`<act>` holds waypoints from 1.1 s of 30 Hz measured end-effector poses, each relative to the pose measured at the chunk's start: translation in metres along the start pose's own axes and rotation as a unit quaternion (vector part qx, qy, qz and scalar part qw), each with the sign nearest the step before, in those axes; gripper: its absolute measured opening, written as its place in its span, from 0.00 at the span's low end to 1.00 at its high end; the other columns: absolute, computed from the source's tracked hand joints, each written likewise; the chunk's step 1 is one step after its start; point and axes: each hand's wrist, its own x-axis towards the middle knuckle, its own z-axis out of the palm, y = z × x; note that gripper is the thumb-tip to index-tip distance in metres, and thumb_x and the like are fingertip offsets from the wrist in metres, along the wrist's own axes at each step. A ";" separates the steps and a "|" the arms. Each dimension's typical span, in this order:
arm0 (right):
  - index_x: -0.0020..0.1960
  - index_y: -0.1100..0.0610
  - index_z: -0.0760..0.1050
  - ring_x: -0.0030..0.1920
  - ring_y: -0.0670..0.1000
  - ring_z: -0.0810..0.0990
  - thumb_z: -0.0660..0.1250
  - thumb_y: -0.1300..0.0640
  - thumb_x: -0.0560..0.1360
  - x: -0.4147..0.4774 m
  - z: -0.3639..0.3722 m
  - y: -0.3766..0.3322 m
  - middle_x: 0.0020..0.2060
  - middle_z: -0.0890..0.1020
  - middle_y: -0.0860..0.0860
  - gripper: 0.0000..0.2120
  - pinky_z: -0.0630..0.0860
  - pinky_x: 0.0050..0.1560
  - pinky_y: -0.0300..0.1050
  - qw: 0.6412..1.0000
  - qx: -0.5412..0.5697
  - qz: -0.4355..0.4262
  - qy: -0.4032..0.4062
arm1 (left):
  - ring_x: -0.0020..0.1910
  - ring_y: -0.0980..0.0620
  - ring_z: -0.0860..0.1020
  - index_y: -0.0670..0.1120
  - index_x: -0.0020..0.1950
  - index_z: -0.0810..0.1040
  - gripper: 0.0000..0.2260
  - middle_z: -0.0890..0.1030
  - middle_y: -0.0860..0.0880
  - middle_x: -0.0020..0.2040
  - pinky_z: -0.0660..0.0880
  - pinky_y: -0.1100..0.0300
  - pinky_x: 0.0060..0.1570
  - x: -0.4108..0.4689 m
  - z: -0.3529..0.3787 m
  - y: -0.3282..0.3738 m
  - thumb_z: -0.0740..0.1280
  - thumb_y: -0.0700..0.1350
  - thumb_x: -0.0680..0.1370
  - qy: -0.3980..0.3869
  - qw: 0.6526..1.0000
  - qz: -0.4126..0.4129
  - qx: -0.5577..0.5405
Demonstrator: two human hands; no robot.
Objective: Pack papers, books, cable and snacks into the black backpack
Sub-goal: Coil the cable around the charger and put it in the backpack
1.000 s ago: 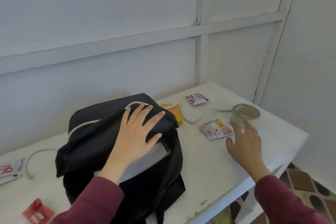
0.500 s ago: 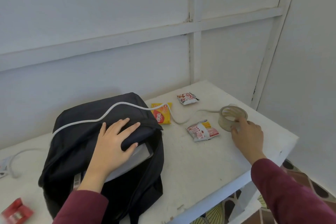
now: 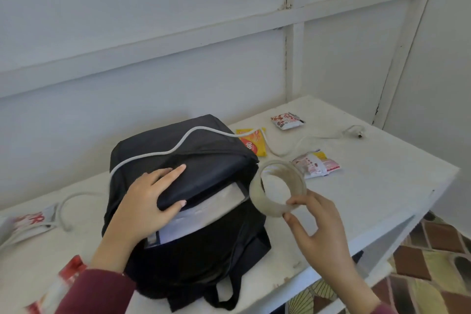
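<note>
The black backpack [image 3: 204,250] stands on the white surface [image 3: 369,199]. The left hand [image 3: 145,201] grips its top flap, fingers over and thumb under, lifting the mouth open. Pale papers [image 3: 204,206] show inside. The right hand [image 3: 321,227] pinches a ring of clear tape [image 3: 260,199] by its rim, just beside the opening.

The white cable [image 3: 178,146] lies draped over the bag's top and trails onto the surface on both sides. It looks light and limp, so I'd gather it into loops rather than lift it by 1 end.

I can see 3 snack packets to the right: a yellow packet [image 3: 254,144] under the cable, a red-and-white packet [image 3: 286,121] farther back, and a pink packet [image 3: 316,164] near the tape. They look light, slippery and easy to crush, so they are probably best pinched by a sealed edge.
</note>
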 end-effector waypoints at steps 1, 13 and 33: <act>0.49 0.39 0.72 0.54 0.39 0.71 0.67 0.47 0.70 -0.009 0.008 -0.010 0.51 0.77 0.38 0.09 0.67 0.53 0.36 1.000 -0.003 -0.004 -0.011 | 0.58 0.52 0.74 0.56 0.71 0.67 0.29 0.76 0.52 0.60 0.70 0.57 0.58 -0.001 -0.003 -0.003 0.63 0.59 0.70 -0.001 1.000 -0.004 -0.016; 0.47 0.45 0.79 0.51 0.54 0.79 0.76 0.55 0.63 -0.007 0.097 -0.068 0.49 0.82 0.49 0.14 0.67 0.52 0.50 0.976 -0.215 0.022 0.000 | 0.62 0.53 0.73 0.58 0.70 0.67 0.26 0.77 0.53 0.62 0.67 0.64 0.55 0.009 -0.019 -0.024 0.69 0.51 0.74 0.018 0.995 0.027 -0.090; 0.61 0.45 0.76 0.58 0.54 0.76 0.67 0.53 0.74 -0.007 0.107 -0.077 0.56 0.81 0.48 0.15 0.63 0.63 0.55 0.975 -0.217 0.057 -0.004 | 0.61 0.56 0.72 0.59 0.70 0.66 0.26 0.75 0.56 0.62 0.67 0.66 0.55 0.002 -0.012 -0.039 0.70 0.51 0.73 -0.024 0.984 0.029 -0.176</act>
